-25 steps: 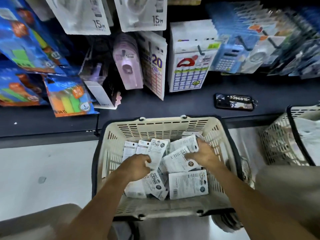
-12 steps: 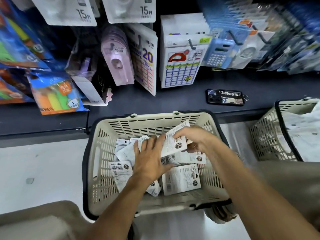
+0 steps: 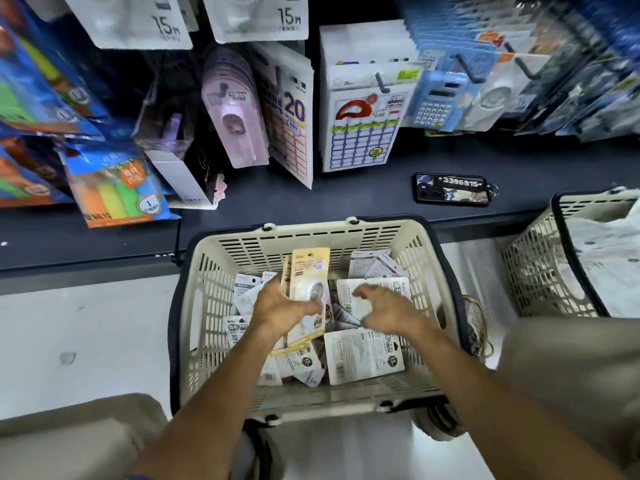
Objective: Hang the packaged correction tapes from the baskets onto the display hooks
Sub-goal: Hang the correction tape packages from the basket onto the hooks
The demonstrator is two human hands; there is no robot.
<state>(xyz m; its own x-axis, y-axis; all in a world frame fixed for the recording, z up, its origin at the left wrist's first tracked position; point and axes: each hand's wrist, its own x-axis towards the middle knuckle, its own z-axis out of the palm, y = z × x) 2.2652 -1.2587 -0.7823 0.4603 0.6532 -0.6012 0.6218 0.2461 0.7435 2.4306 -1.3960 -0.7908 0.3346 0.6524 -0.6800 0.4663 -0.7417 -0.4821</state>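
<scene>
A cream basket [image 3: 349, 237] with a black rim sits on the floor below me, with several white correction tape packs [image 3: 363, 355] lying loose in it. My left hand [image 3: 280, 306] grips a small stack of yellow-backed correction tape packs [image 3: 310, 268], upright, above the basket. My right hand [image 3: 384, 308] hovers just right of the stack over the loose packs, fingers loosely curled, holding nothing. Display hooks [image 3: 381, 83] with hanging packs line the wall above; white packs marked 15m [image 3: 263, 19] hang at the top.
A dark shelf ledge [image 3: 346, 195] runs behind the basket, with a phone [image 3: 452, 189] lying on it. A second cream basket [image 3: 540, 268] holding white packs stands at the right. Highlighter packs [image 3: 117, 192] and label sheets [image 3: 294, 116] hang to the left.
My left hand has lifted a stack of yellow-backed packs upright out of the basket. My right hand let go of the white pack it held and moved lower, now empty.
</scene>
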